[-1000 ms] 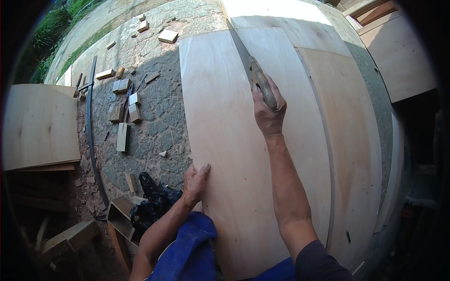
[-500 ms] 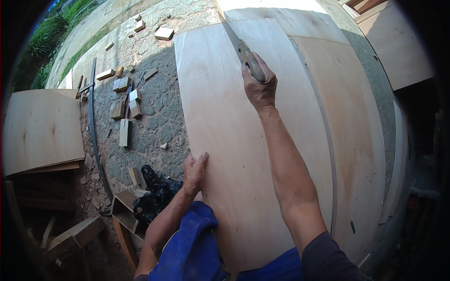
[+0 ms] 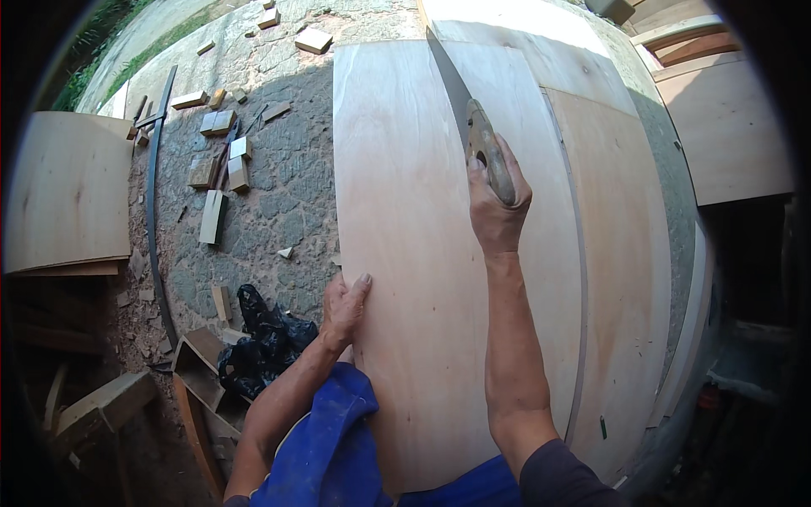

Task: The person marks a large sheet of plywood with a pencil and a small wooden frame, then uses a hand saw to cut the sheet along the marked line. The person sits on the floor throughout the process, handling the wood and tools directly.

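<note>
Right hand (image 3: 498, 213) closed around saw (image 3: 476, 122) | left hand (image 3: 345, 308) gripping plywood panel (image 3: 414, 228) at left edge | cut seemingly begun far end, near stretch looks uncut

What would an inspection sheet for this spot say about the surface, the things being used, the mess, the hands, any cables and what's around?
Surface: pale wooden sheet, with more wooden sheets to its right.
Things in use: handsaw, blade pointing away from the person; cut depth can't be told.
Clutter: wood blocks and crumpled black plastic on the left.
Hands: right hand grips the saw's handle; left hand holds the sheet's left edge, thumb on top.
Cables: nothing seen.
Surroundings: cracked ground, grass upper left; lower right too dark to tell.
</note>
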`<state>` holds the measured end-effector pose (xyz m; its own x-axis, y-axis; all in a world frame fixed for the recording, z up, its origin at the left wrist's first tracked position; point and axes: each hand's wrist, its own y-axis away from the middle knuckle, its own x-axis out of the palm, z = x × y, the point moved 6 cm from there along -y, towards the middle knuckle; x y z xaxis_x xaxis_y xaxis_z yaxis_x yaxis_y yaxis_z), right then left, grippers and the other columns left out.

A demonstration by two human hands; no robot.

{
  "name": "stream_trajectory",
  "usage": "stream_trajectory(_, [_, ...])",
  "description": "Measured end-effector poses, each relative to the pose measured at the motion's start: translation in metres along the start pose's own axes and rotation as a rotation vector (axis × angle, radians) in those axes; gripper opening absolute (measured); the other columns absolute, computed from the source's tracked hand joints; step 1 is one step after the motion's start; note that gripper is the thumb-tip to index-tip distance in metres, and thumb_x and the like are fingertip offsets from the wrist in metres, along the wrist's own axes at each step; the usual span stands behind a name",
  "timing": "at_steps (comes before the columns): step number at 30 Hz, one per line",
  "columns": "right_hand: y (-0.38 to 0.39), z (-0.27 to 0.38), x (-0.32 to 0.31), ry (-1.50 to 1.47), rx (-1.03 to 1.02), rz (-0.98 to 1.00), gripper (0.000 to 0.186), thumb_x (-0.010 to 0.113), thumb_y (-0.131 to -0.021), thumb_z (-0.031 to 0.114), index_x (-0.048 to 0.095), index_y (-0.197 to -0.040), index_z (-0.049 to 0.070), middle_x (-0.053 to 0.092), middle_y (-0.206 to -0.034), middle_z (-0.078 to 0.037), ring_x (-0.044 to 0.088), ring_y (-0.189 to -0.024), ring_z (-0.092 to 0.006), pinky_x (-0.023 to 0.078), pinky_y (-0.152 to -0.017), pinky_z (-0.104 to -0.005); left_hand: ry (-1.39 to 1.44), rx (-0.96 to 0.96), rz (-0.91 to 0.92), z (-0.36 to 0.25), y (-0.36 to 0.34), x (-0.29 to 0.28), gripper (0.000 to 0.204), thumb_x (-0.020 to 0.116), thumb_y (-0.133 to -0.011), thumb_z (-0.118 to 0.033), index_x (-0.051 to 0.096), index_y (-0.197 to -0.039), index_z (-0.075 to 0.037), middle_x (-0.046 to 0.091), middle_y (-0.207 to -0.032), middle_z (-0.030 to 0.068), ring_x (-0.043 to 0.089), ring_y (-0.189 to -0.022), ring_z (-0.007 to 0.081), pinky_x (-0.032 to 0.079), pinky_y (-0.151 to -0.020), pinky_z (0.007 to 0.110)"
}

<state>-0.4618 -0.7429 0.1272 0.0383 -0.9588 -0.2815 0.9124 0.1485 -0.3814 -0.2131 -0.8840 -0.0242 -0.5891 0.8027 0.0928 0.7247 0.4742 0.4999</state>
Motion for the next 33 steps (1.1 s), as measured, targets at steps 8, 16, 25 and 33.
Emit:
stream_trajectory(8, [-0.076,0.017,0.039,-0.034,0.106,0.036,0.044,0.067,-0.088,0.011,0.06,-0.128,-0.006,0.072,-0.101,-0.019,0.071,-0.089,-0.0273,0.054,-0.085,-0.0334,0.058,0.038,0.033,-0.006,0.001,0.003,0.032,0.061,-0.101,-0.023,0.06,-0.119,0.003,0.07,-0.105,0.0109,0.066,-0.087,0.0146,0.054,-0.076,0.032])
stream_trajectory(16, [0.003,0.008,-0.004,-0.006,0.047,0.015,0.043,0.064,-0.09,0.007,0.058,-0.131,-0.005,0.073,-0.103,-0.017,0.071,-0.089,-0.022,0.054,-0.083,-0.0326,0.037,0.001,0.004,0.001,0.0,0.003,0.033,0.06,-0.101,-0.023,0.061,-0.119,0.004,0.071,-0.103,0.0106,0.067,-0.084,0.0152,0.055,-0.076,0.032])
stream_trajectory(25, [-0.063,-0.006,0.027,-0.01,0.152,0.071,0.041,0.064,-0.091,0.01,0.06,-0.13,-0.003,0.072,-0.097,-0.017,0.069,-0.085,-0.0228,0.054,-0.081,-0.0336,0.108,-0.023,0.102,-0.004,-0.013,0.009,0.034,0.059,-0.103,-0.022,0.055,-0.127,0.002,0.069,-0.112,0.0124,0.067,-0.094,0.0173,0.055,-0.083,0.033])
stream_trajectory(33, [-0.02,0.0,0.004,-0.033,0.041,0.021,0.046,0.063,-0.089,0.004,0.058,-0.134,-0.002,0.073,-0.1,-0.015,0.068,-0.084,-0.0179,0.054,-0.08,-0.0315,0.046,0.09,0.023,-0.009,-0.012,0.008,0.035,0.059,-0.101,-0.024,0.058,-0.123,0.004,0.07,-0.104,0.0109,0.067,-0.086,0.0166,0.055,-0.078,0.033])
